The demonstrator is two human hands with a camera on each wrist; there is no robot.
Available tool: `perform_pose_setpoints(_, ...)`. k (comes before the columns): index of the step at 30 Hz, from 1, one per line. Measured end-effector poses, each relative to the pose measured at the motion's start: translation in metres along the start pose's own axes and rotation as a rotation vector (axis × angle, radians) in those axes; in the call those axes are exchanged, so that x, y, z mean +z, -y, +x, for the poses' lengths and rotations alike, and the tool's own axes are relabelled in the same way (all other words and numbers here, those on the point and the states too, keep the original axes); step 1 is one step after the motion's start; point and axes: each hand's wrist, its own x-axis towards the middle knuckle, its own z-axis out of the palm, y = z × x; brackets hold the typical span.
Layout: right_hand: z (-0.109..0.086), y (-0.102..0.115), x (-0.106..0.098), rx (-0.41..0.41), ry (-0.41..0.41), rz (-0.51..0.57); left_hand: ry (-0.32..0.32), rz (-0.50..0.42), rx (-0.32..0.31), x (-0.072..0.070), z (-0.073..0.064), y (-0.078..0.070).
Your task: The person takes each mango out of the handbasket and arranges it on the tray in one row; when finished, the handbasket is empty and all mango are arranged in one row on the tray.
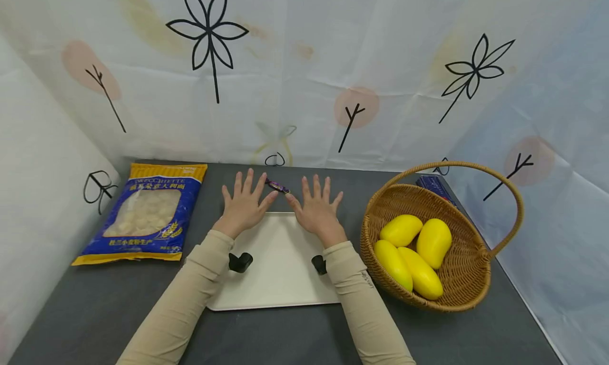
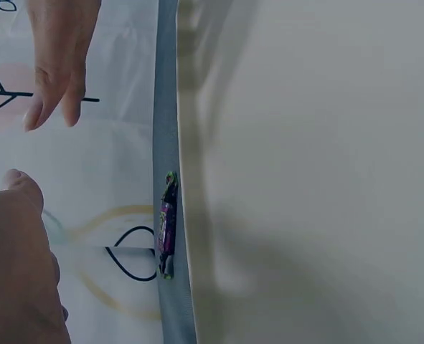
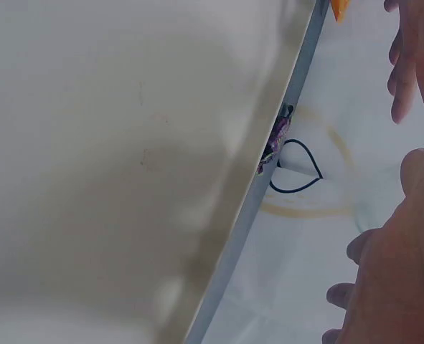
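Both hands hover over the far end of a white rectangular tray (image 1: 276,280), fingers spread and holding nothing. My left hand (image 1: 242,209) is over the tray's far left corner, and my right hand (image 1: 317,214) over its far right. Behind the tray, between the two thumbs in the head view, lies a small candy in a purple twist wrapper (image 1: 277,186). In the left wrist view the wrapped candy (image 2: 168,226) lies just past the tray's rim (image 2: 186,172). The right wrist view shows the candy (image 3: 276,137) partly covered by that rim.
A blue and yellow bag of pasta (image 1: 142,212) lies at the left. On the right stands a wicker basket (image 1: 466,280) with a tall handle, holding several yellow mangoes (image 1: 401,231). A dark blue box (image 1: 434,186) is behind the basket. Patterned cloth (image 1: 295,64) hangs around the grey table (image 1: 266,336).
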Motion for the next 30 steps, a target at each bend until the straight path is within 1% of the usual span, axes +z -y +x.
perform_pose_setpoints(9,-0.003,0.000,0.000,0.011,0.008,-0.008,0.028,0.005,-0.024,-0.002,-0.006,0.000)
perform_pose_setpoints(15,-0.005,0.002,-0.005,-0.005,0.000,0.007,0.022,0.013,-0.028,-0.004,-0.007,0.000)
perform_pose_setpoints(20,-0.011,-0.004,-0.006,0.007,-0.007,0.003,0.044,0.013,-0.022,-0.001,-0.004,-0.004)
perform_pose_setpoints(23,-0.019,-0.003,-0.009,0.025,-0.006,0.021,0.066,-0.011,-0.004,0.000,-0.006,-0.005)
perform_pose_setpoints(25,-0.028,0.001,-0.013,0.018,-0.005,0.045,0.085,-0.042,0.027,-0.001,-0.014,-0.006)
perform_pose_setpoints(26,-0.035,0.005,-0.016,0.003,-0.008,0.054,0.091,-0.063,0.054,-0.002,-0.020,-0.006)
perform_pose_setpoints(28,-0.051,0.012,-0.025,-0.037,-0.019,0.075,0.095,-0.113,0.117,-0.005,-0.038,-0.008)
perform_pose_setpoints(30,-0.072,0.017,-0.035,-0.082,-0.046,0.082,0.082,-0.150,0.185,-0.007,-0.061,-0.009)
